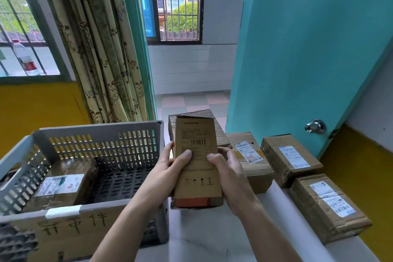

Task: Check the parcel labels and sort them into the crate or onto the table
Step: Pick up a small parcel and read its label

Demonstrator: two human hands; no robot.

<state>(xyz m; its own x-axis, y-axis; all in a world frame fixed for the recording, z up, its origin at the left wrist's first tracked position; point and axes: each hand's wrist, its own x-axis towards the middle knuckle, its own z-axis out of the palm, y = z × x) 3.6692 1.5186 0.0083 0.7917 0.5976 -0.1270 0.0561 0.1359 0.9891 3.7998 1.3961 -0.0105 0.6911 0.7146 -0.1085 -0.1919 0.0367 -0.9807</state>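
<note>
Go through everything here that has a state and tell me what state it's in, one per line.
Left hand: grips the held parcel.
Right hand: grips the held parcel.
Held parcel: sealed, printed side up, above the table.
Crate: holds one labelled parcel.
Door: open.
Water bottle: upright, capped.

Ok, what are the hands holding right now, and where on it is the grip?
A slim cardboard parcel, held upright by its long side edges: left hand and right hand, thumbs on the labelled front.
</note>
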